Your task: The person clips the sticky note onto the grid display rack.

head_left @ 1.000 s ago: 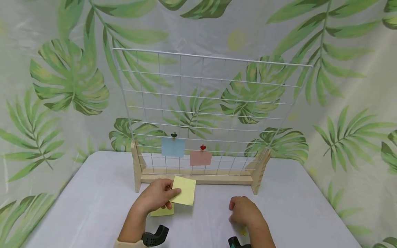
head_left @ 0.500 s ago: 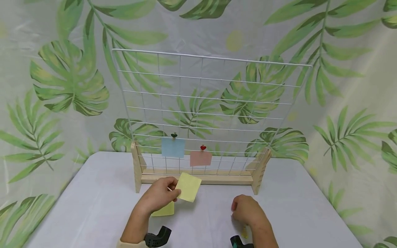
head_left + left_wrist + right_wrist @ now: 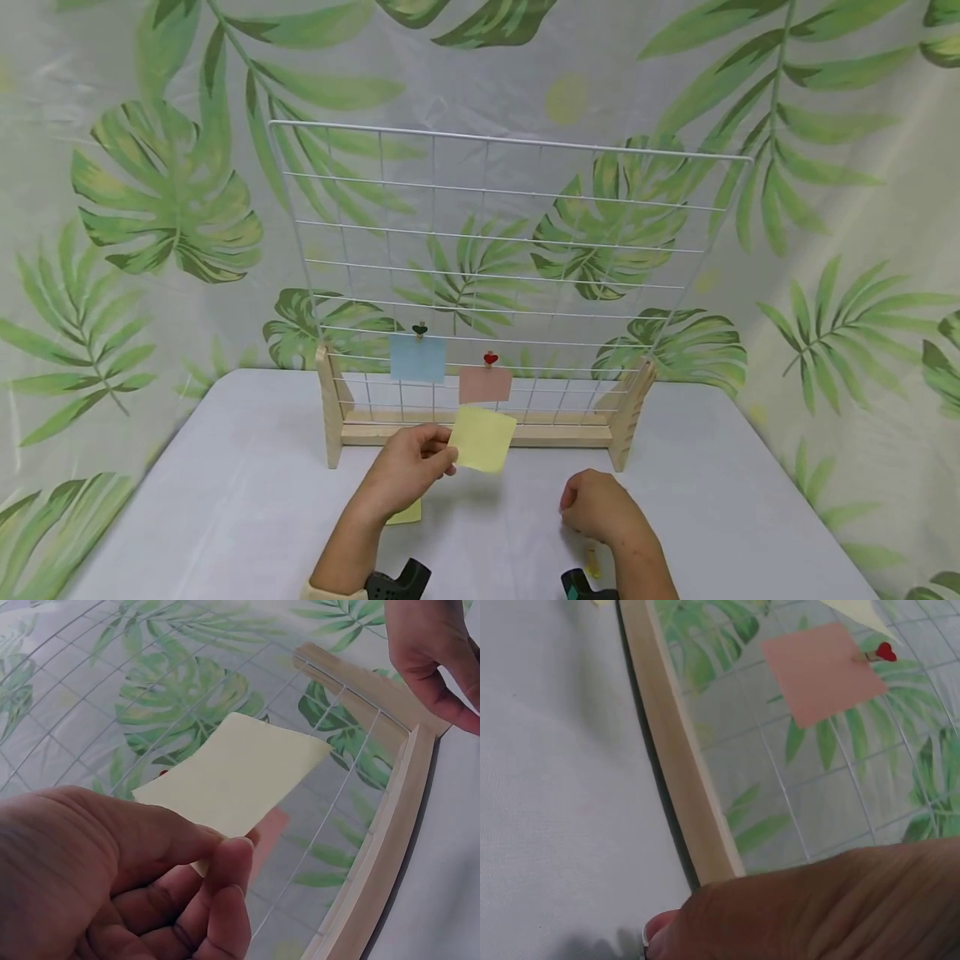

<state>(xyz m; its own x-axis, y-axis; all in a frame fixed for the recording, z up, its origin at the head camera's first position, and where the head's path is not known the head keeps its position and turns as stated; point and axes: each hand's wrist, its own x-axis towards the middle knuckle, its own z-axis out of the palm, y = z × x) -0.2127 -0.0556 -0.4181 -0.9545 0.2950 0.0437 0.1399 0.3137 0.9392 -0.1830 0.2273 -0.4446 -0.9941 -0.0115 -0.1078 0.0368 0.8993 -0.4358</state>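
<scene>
My left hand [image 3: 408, 471] pinches a yellow sticky note [image 3: 483, 439] between thumb and fingers, held up in front of the wire grid rack's wooden base. In the left wrist view the note [image 3: 244, 761] is gripped by one corner and bends slightly. My right hand [image 3: 600, 507] is low over the table at the right, its fingers bent downward. The right wrist view shows its thumb [image 3: 780, 919] close to a reddish fingertip; I cannot tell whether something small is pinched there. Another yellow note [image 3: 406, 512] lies on the table, partly covered by my left forearm.
The white wire grid [image 3: 510, 140] stands upright in a wooden base [image 3: 562, 436]. A blue note [image 3: 417, 360] hangs from a dark heart clip [image 3: 420, 330], a pink note [image 3: 485, 385] from a red heart clip [image 3: 491, 358]. Something small and yellow [image 3: 592, 560] lies by my right wrist.
My left hand has moved right and slightly up with the yellow note, uncovering less of the note on the table. The right hand has shifted only slightly.
</scene>
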